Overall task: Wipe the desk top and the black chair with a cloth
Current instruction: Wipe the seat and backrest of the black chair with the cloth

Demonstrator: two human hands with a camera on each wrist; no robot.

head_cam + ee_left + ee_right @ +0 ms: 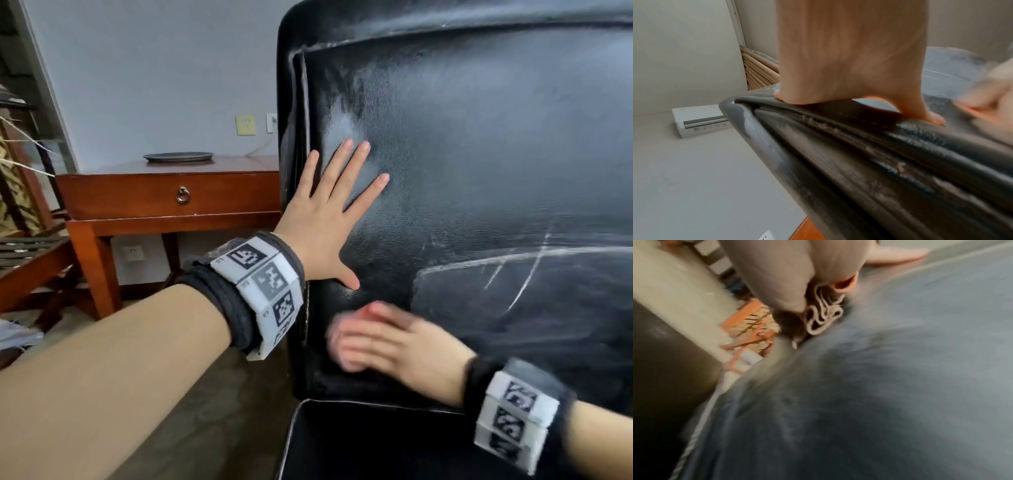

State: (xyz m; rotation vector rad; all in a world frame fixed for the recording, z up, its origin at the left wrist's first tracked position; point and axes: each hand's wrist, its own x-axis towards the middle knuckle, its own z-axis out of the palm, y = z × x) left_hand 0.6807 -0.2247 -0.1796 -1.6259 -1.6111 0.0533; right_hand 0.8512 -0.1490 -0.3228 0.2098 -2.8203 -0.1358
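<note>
The black leather chair [479, 137] fills the right of the head view, its backrest dusty with pale streaks. My left hand [325, 222] lies flat on the backrest near its left edge, fingers spread and straight. In the left wrist view the left hand [849, 65] presses on the chair's [859, 154] padded edge. Lower down, my right hand [376, 339] is blurred with motion against the backrest. The right wrist view shows the right hand [793, 272] gripping a bunched beige cloth [822, 316] pressed to the leather [879, 386]. The head view hides the cloth.
A brown wooden desk [164, 192] with a ring-pull drawer stands behind the chair at left, with a dark plate [178, 157] on top. A wooden slatted rack [30, 260] sits at far left. The chair's seat [376, 445] lies below my right hand.
</note>
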